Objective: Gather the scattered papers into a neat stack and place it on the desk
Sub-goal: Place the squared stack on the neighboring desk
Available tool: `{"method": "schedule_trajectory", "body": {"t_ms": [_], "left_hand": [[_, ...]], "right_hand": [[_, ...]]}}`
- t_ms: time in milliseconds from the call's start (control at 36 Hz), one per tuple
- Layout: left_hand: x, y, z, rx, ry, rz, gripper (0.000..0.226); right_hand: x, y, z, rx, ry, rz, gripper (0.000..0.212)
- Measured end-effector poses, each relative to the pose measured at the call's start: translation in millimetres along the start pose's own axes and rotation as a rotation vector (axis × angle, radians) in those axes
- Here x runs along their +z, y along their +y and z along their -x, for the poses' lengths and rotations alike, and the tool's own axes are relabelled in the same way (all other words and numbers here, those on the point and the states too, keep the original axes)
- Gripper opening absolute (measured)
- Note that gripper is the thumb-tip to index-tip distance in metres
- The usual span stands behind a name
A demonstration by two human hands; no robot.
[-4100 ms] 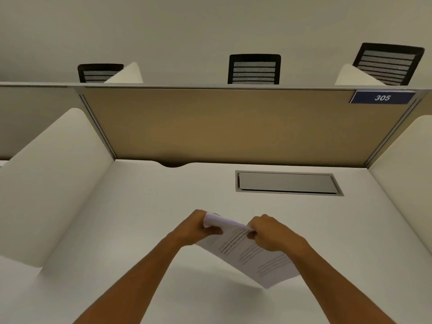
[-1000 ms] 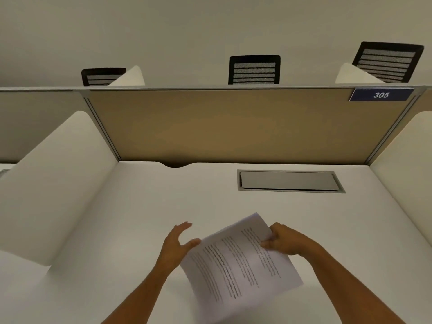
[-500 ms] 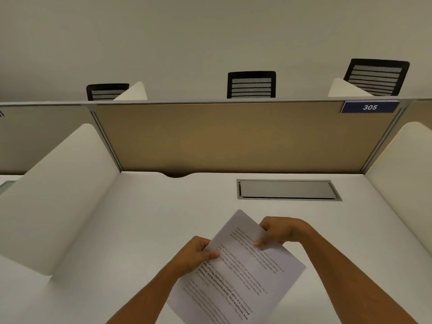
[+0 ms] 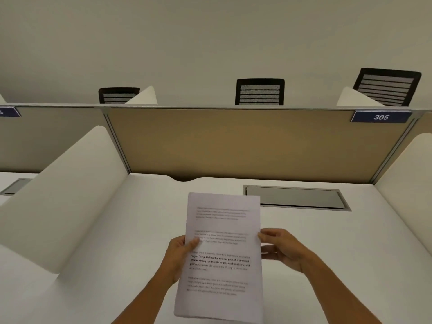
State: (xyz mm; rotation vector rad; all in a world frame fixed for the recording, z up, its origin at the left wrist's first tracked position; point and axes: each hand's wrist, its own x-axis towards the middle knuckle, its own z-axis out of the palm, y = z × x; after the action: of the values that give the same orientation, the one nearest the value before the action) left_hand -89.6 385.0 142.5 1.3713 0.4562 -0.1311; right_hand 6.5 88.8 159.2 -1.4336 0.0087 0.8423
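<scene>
A stack of white printed papers (image 4: 222,258) is held upright-facing, squared and straight, above the white desk (image 4: 117,253). My left hand (image 4: 180,256) grips its left edge, thumb on the front page. My right hand (image 4: 282,249) pinches the right edge with thumb and fingers. The sheets look aligned as one bundle; how many there are I cannot tell. No loose papers show on the desk.
A grey cable hatch (image 4: 297,198) is set into the desk behind the papers. White side dividers (image 4: 65,197) flank the desk, and a tan back panel (image 4: 245,143) with a blue "305" sign (image 4: 381,117) closes the rear. Black chairs (image 4: 259,91) stand beyond.
The papers have turned from a slanted angle to straight and face-on. My left hand took hold of the left edge again; my right hand slid from the top corner to the right edge.
</scene>
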Motion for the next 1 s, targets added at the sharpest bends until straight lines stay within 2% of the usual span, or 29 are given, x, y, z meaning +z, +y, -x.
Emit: {"method": "schedule_trajectory", "body": {"t_ms": [167, 500, 750, 1000], "left_hand": [[-12, 0, -3, -0.011, 0.12, 0.092, 0.025], [-50, -7, 5, 0.037, 0.287, -0.052, 0.018], [-101, -17, 7, 0.027, 0.478, -0.075, 0.014], [-142, -11, 2, 0.06, 0.633, -0.063, 0.02]], "right_hand": [[40, 28, -1, 0.0, 0.01, 0.082, 0.026], [107, 64, -26, -0.152, 0.333, 0.3, 0.025], [142, 67, -62, -0.143, 0.299, 0.314, 0.026], [188, 66, -103, -0.104, 0.28, 0.287, 0.027]]}}
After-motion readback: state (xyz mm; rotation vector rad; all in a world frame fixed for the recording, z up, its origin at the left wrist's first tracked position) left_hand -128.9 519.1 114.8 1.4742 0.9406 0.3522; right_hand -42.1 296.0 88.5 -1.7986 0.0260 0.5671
